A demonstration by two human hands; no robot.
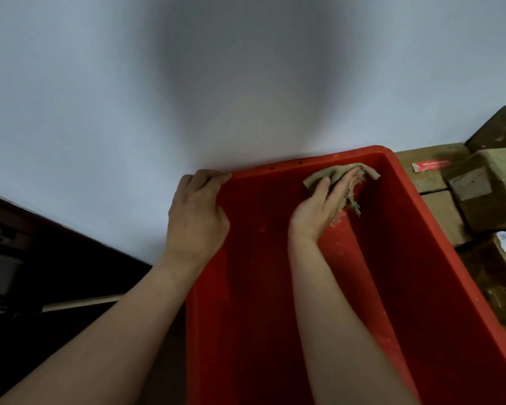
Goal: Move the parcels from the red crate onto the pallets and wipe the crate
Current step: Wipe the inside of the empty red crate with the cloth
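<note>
Cloth pressed inside the red crate (392,258)
The left hand (197,211) curls over the crate's far left corner rim, gripping it. The right hand (319,206), fingers straight, presses a tan cloth (327,172) against the far inner wall. Brown parcels (485,188) sit just beside the crate's right side.

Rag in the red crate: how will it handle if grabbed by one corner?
Likely floppy: the rag bunches in folds under the right hand, so it should drape rather than hold its shape. Probably light: that flat hand alone pins it against the far wall of the red crate. The frayed threads dangling at its edge could snag.
</note>
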